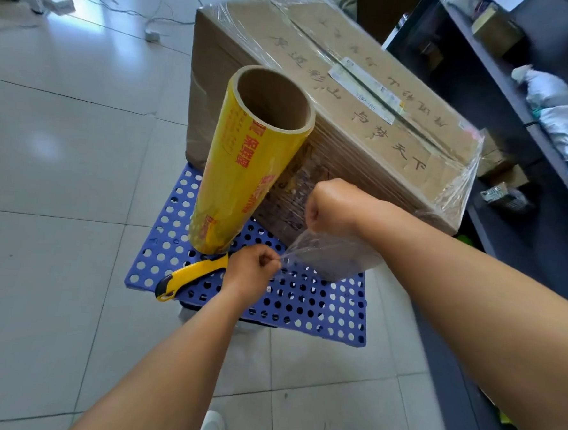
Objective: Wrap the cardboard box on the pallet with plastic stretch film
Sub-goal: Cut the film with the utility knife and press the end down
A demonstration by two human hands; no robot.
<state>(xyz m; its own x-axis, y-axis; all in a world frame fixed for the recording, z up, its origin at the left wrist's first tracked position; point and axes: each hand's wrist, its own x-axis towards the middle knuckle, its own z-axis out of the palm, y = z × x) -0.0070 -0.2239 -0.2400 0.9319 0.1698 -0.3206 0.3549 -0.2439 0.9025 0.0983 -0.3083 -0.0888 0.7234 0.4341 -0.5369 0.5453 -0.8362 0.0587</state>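
Observation:
A large cardboard box (pixel 333 95) with handwritten characters sits on a blue perforated plastic pallet (pixel 320 310); clear film covers its sides and corners. A yellow roll of stretch film (pixel 245 166) stands upright on the pallet against the box's near side. A loose sheet of clear film (pixel 330 254) stretches between my hands at the box's lower near corner. My left hand (pixel 251 269) pinches one edge of that sheet. My right hand (pixel 333 204) is fisted around the other end, close against the box.
A yellow and black utility knife (pixel 189 277) lies on the pallet by my left wrist. Dark shelving (pixel 516 96) with bags and small boxes runs along the right. Tiled floor (pixel 62 168) spreads to the left, with cables and a power strip (pixel 152 35) at the back.

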